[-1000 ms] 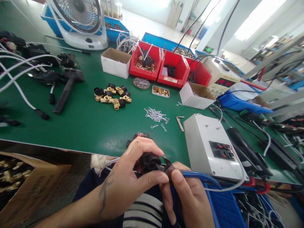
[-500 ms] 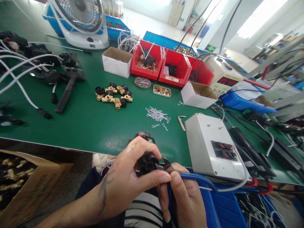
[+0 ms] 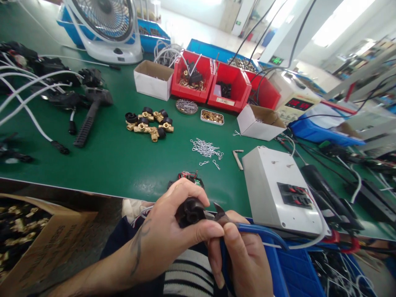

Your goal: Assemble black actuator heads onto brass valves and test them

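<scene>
My left hand (image 3: pixel 173 227) is closed around a round black plastic cap (image 3: pixel 191 211) whose hollow side faces me. In my right hand (image 3: pixel 244 255) are blue-handled cutting pliers (image 3: pixel 255 229), their dark jaws parted, one of them against the cap's rim. My left thumb presses near the pliers' jaws, beside my right thumb. Just beyond my hands, a small black part with a green circuit board and red wires (image 3: pixel 190 178) lies at the table edge, partly covered by my left fingers.
Metal R-clips (image 3: pixel 206 148) lie in a pile ahead, with brass fittings (image 3: pixel 150 123) to their left. A grey box with switches (image 3: pixel 278 189) stands at right. Red bins (image 3: pixel 229 88) and a fan (image 3: pixel 108 29) line the back. A carton of brass parts (image 3: pixel 55 231) sits lower left.
The pliers' jaws have opened a little wider at the cap's rim, and the cap has turned slightly in my left hand. Both hands stay in nearly the same place.
</scene>
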